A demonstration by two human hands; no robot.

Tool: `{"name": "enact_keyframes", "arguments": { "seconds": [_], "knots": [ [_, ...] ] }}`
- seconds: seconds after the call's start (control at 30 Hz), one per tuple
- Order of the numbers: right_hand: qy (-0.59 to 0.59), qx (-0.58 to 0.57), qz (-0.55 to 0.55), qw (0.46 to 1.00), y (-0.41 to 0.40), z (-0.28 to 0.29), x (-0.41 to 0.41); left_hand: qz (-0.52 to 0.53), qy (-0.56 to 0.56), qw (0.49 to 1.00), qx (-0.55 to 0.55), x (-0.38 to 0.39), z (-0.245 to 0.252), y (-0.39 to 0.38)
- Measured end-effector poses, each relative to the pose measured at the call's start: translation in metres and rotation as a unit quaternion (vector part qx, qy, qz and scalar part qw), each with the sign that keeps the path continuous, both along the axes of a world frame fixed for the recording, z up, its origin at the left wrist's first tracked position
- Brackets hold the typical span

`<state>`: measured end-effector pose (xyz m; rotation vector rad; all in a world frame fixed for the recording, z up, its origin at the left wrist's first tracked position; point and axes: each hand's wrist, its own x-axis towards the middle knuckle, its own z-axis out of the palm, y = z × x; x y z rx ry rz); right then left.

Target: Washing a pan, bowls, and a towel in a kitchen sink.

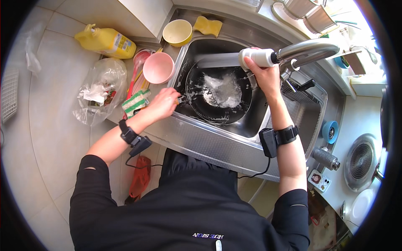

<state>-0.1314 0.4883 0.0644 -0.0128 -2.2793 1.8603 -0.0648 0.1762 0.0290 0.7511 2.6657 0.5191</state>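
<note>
A round black pan (220,114) with water and suds in it lies in the left basin of a steel sink (201,125). My left hand (166,102) is closed on the pan's handle (180,100) at the basin's left edge. In my right hand (263,72) is the white spray head (259,57) of the steel faucet (311,47). A stream of water leaves it towards the basin's left side, above the pan.
A pink bowl (159,68), utensils and a green-striped cloth (135,103) lie left of the basin. Behind are a yellow bowl (177,31), a sponge (208,26) and a yellow bottle (106,42). A blue bowl (329,132), a flask (326,159) and a phone (319,180) are on the right.
</note>
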Motion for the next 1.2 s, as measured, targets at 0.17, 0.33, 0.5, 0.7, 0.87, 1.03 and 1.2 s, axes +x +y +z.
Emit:
{"name": "enact_keyframes", "arguments": {
  "seconds": [0.17, 0.33, 0.5, 0.7, 0.87, 1.03, 1.2],
  "knots": [
    [-0.080, -0.014, 0.055, 0.995, 0.002, 0.017, 0.006, 0.016, 0.041, 0.995, -0.089, 0.014, 0.008, -0.046],
    [-0.158, 0.050, 0.100, 0.981, 0.014, 0.028, 0.013, 0.040, -0.003, 0.973, -0.229, 0.025, 0.004, -0.060],
    [-0.204, 0.141, 0.147, 0.958, 0.027, 0.041, 0.016, 0.057, -0.035, 0.967, -0.246, 0.029, -0.014, -0.067],
    [-0.176, 0.267, 0.138, 0.937, 0.040, 0.049, 0.016, 0.047, -0.012, 0.970, -0.238, 0.026, -0.019, -0.068],
    [-0.017, 0.338, 0.034, 0.941, 0.039, 0.028, 0.007, 0.036, -0.017, 0.971, -0.237, 0.024, -0.021, -0.069],
    [0.000, 0.134, 0.000, 0.991, 0.019, 0.006, -0.002, 0.031, -0.024, 0.971, -0.237, 0.023, -0.023, -0.068],
    [-0.067, 0.019, 0.088, 0.994, 0.012, 0.014, 0.006, 0.027, -0.024, 0.973, -0.230, 0.022, -0.021, -0.069]
  ]
}}
